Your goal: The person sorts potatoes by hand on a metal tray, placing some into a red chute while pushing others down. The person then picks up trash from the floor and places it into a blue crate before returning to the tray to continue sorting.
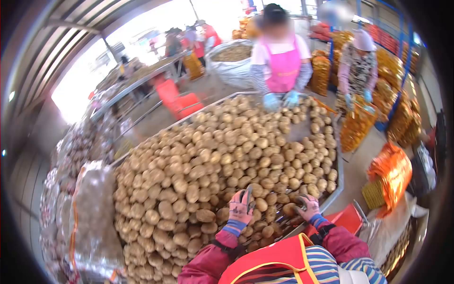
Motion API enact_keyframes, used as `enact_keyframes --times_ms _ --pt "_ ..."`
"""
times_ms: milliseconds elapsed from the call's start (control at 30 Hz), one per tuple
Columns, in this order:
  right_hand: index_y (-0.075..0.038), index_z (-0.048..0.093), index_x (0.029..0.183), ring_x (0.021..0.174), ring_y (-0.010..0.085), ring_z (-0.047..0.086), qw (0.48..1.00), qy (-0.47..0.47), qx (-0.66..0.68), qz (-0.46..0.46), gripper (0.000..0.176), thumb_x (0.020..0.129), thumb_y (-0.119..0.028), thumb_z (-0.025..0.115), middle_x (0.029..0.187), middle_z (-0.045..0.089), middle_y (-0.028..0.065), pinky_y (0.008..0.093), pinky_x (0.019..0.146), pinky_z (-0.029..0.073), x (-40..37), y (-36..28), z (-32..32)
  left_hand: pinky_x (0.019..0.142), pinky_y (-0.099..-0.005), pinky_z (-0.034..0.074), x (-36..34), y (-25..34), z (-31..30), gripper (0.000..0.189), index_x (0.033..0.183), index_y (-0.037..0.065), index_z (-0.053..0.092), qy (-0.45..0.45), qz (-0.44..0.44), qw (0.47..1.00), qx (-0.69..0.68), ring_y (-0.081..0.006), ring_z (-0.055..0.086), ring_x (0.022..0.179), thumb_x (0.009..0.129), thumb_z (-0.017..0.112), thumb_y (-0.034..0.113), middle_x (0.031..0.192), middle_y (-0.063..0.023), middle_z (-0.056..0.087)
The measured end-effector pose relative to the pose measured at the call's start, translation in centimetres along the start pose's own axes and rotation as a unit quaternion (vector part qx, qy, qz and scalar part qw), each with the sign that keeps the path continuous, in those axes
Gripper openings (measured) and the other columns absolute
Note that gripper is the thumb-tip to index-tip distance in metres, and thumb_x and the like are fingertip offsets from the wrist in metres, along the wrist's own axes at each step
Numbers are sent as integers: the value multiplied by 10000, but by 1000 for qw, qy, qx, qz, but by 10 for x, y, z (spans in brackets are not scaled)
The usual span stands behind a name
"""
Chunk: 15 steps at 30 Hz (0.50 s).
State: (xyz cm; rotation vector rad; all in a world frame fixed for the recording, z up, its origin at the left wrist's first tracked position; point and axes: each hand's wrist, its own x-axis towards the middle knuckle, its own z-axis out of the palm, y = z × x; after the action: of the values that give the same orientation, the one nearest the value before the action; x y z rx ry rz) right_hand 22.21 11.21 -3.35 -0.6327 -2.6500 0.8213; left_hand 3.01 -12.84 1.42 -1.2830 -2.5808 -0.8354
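A large heap of brown potatoes (189, 163) lies on a metal-rimmed sorting table (339, 165). My left hand (240, 208), in a pink and black glove, rests over the near part of the heap with its fingers stretched out and apart. To its right, my right hand (308, 208), gloved alike, reaches in from the near right side. Its spread, slightly bent fingers come up against a dark potato (289, 209); whether they grip it is hard to see. Between both hands lie loose potatoes over what looks like slatted bars, partly covered.
Across the table a person in a pink apron (282, 71) has blue-gloved hands on the potatoes. Another person (359, 71) handles a filled orange mesh bag (358, 125). Red chairs (177, 99), full sacks (92, 217) and an orange bag bundle (390, 173) stand around.
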Motion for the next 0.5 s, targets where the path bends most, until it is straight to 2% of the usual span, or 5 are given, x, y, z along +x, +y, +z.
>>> enact_keyframes --times_ms 67,200,333,433,500 --pt "-115 587 1167 1186 339 466 998 14 15 -63 521 700 -298 729 1235 539 160 429 1023 345 4 -12 -5 982 -426 391 1 -3 12 835 1396 68 324 10 78 997 22 -400 458 1134 659 711 133 1280 -218 437" --pt "-118 563 1220 1108 345 531 985 -7 157 -77 493 794 -341 672 1208 551 180 412 954 434 5 -39 -5 944 -449 400 0 -2 37 826 1385 88 351 -193 25 979 52 -372 471 1131 659 732 184 1240 -201 464" --pt "-104 568 1223 955 224 620 866 -122 464 142 433 860 -330 633 1107 635 96 344 823 506 2 -61 22 983 -472 345 4 49 29 846 1370 67 365 -180 143 973 38 -370 414 1192 646 755 267 1294 -195 424" --pt "-103 585 1203 875 201 640 793 -16 609 -13 442 894 -419 572 1052 658 58 338 761 527 -6 -61 41 1024 -483 303 3 76 36 879 1354 51 379 -200 200 959 -17 -388 359 1240 610 772 307 1350 -209 372" --pt "-82 579 1202 858 219 646 431 -127 860 240 509 894 -485 534 1052 656 70 355 761 537 -5 -50 20 1064 -501 253 4 90 28 923 1350 27 371 -204 238 948 -55 -411 316 1277 581 777 336 1394 -218 331"
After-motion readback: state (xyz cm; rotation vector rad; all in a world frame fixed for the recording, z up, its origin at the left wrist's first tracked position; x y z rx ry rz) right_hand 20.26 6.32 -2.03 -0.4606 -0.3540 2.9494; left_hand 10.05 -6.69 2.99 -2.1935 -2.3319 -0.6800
